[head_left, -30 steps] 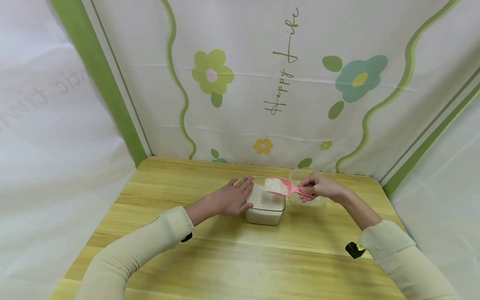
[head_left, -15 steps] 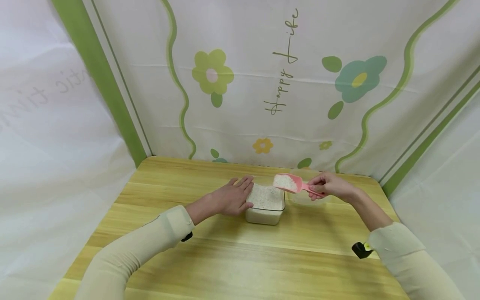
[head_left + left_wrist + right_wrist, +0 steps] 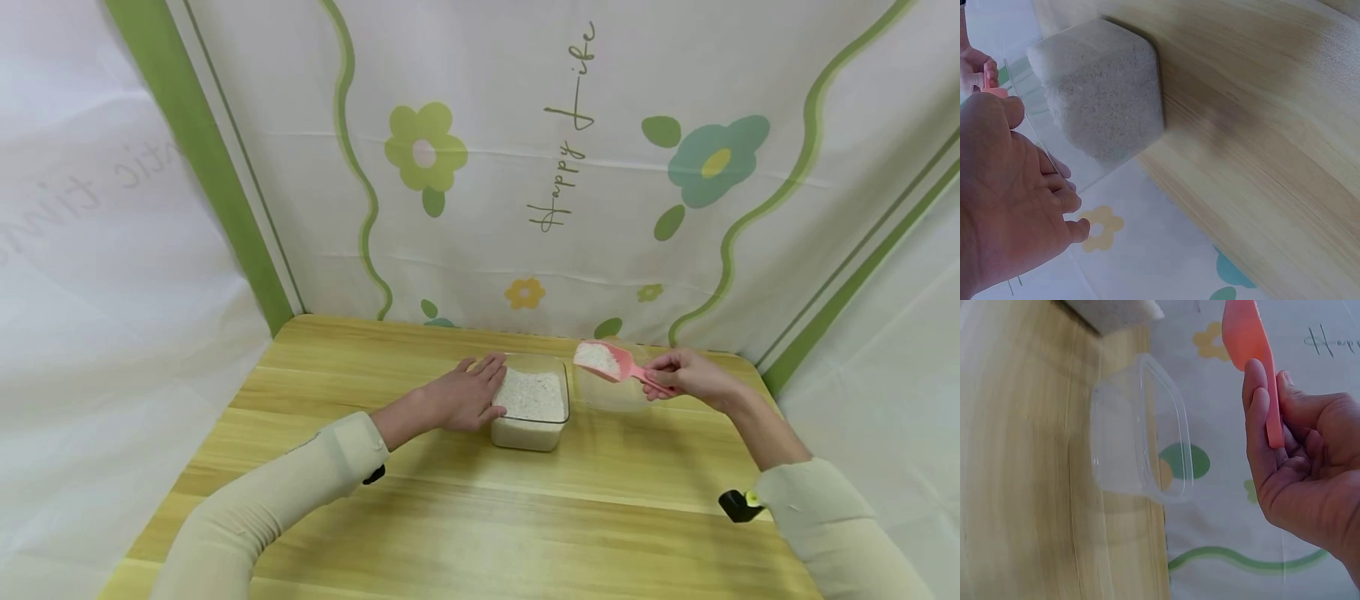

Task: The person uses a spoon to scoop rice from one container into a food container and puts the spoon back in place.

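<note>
Right hand (image 3: 690,377) pinches pink plastic scoop (image 3: 621,368) near-level, likely so white grains (image 3: 597,357) don't spill; left hand (image 3: 459,400), fingers loosely extended, probably steadies clear rectangular glass container (image 3: 527,437).

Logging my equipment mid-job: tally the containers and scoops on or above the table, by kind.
Clear rectangular container holding white grains: 1
Translucent plastic tub: 1
Pink scoop: 1
Total: 3
</note>
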Demonstrator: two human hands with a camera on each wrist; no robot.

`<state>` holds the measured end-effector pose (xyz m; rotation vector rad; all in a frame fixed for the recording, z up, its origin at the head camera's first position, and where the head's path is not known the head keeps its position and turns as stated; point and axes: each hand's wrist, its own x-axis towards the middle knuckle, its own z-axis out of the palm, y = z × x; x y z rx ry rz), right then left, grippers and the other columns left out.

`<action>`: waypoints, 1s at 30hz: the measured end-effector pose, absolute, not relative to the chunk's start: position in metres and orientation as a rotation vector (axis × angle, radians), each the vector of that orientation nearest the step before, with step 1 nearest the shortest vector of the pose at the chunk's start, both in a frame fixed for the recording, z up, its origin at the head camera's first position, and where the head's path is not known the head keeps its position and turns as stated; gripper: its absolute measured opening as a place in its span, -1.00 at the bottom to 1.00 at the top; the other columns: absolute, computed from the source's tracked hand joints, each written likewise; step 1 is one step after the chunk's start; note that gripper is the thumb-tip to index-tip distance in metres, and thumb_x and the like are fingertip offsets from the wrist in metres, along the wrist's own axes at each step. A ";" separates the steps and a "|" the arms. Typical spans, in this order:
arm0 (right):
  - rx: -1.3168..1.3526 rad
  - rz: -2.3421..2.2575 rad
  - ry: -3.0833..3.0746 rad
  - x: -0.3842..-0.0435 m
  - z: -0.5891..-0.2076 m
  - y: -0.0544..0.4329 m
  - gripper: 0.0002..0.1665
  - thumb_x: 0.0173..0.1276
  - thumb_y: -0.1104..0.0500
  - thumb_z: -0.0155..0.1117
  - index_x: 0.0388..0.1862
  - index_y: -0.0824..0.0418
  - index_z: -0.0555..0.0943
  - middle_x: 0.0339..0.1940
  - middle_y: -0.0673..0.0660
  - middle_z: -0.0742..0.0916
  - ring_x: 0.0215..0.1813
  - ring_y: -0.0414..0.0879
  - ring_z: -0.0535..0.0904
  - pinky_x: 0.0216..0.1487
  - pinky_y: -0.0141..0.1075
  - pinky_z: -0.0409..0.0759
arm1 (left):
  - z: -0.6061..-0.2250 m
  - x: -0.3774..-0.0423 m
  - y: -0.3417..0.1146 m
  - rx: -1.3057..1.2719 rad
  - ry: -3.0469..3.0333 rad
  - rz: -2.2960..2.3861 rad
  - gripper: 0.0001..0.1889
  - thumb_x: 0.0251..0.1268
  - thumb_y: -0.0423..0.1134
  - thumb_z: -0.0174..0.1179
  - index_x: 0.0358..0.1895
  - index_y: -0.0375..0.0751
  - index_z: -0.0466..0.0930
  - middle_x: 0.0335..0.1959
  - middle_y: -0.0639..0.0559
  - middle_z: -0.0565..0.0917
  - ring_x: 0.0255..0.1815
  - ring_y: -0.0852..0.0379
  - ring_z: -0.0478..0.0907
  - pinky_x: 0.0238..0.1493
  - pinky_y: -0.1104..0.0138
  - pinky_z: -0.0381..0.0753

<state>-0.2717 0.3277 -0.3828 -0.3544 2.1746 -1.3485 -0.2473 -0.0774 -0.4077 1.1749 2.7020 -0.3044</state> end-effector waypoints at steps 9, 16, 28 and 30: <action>-0.283 -1.371 2.199 -0.271 -0.390 0.354 -0.47 0.61 0.25 -0.03 0.24 0.77 0.33 -0.31 -0.03 0.77 -0.20 -0.21 0.75 -0.13 -0.40 0.70 | -0.409 -0.249 -0.078 1.186 2.707 -0.307 -0.22 0.62 0.22 -0.41 0.60 -0.32 -0.06 0.66 -0.21 -0.11 0.68 -0.04 -0.21 0.59 -0.02 0.06; -0.249 -1.359 2.239 -0.273 -0.396 0.367 -0.47 0.60 0.26 -0.01 0.23 0.78 0.34 -0.33 -0.04 0.78 -0.21 -0.20 0.76 -0.16 -0.41 0.70 | -0.410 -0.249 -0.079 1.177 2.705 -0.294 -0.22 0.62 0.22 -0.43 0.60 -0.32 -0.07 0.66 -0.19 -0.13 0.69 -0.04 -0.21 0.60 -0.02 0.04; -0.205 -1.277 2.301 -0.281 -0.405 0.379 -0.49 0.58 0.29 -0.01 0.23 0.78 0.34 -0.32 0.01 0.79 -0.24 -0.20 0.76 -0.18 -0.39 0.71 | -0.407 -0.248 -0.079 1.189 2.704 -0.282 -0.22 0.62 0.22 -0.40 0.60 -0.34 -0.05 0.65 -0.22 -0.09 0.68 -0.06 -0.18 0.59 -0.02 0.06; -0.193 -1.265 2.316 -0.282 -0.405 0.379 -0.51 0.58 0.31 -0.01 0.22 0.77 0.36 -0.31 0.05 0.79 -0.24 -0.17 0.77 -0.19 -0.39 0.71 | -0.408 -0.249 -0.079 1.192 2.709 -0.283 -0.23 0.62 0.22 -0.40 0.60 -0.33 -0.04 0.66 -0.21 -0.09 0.68 -0.06 -0.18 0.59 -0.01 0.06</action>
